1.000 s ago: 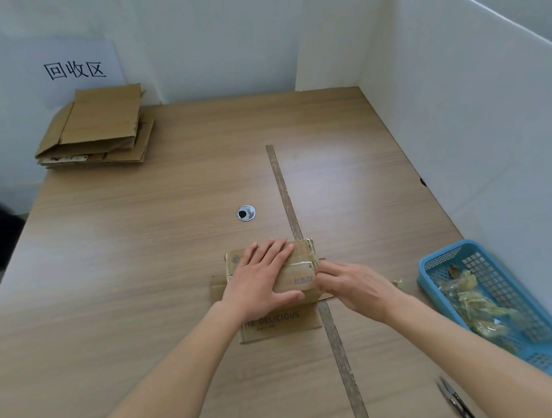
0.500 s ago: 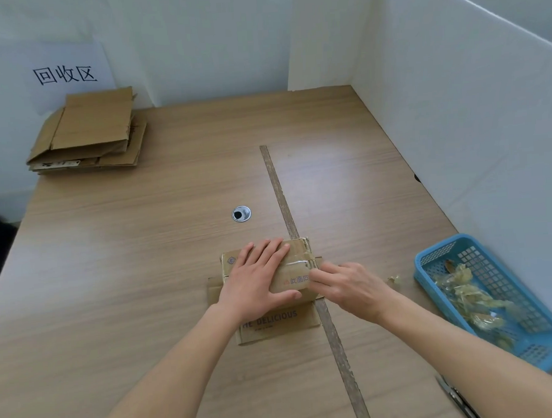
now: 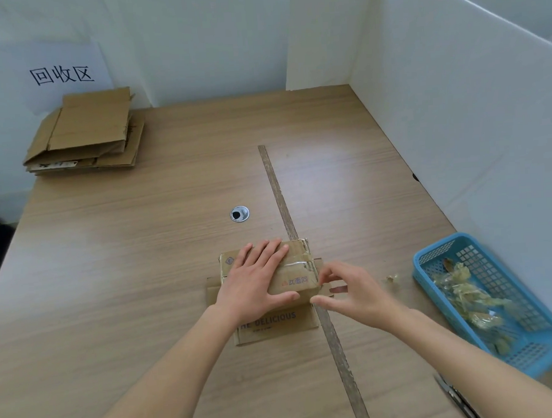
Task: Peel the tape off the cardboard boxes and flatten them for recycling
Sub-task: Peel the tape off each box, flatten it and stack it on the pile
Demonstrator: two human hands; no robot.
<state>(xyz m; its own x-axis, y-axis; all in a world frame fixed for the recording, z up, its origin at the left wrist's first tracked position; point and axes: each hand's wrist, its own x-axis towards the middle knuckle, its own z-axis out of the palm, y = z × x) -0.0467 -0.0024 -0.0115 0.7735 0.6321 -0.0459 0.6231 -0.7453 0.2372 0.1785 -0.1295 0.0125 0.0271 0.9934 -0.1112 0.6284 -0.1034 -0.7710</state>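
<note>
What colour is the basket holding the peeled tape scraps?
Light blue; the basket shows clearly in the head view.

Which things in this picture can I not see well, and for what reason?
- Small brown cardboard box: the left hand covers most of its top.
- Right hand fingertips at the box's edge: too small to tell whether they pinch tape.
- Metal scissors: cut off by the bottom edge.
- Blue plastic basket: near corner blurred.
</note>
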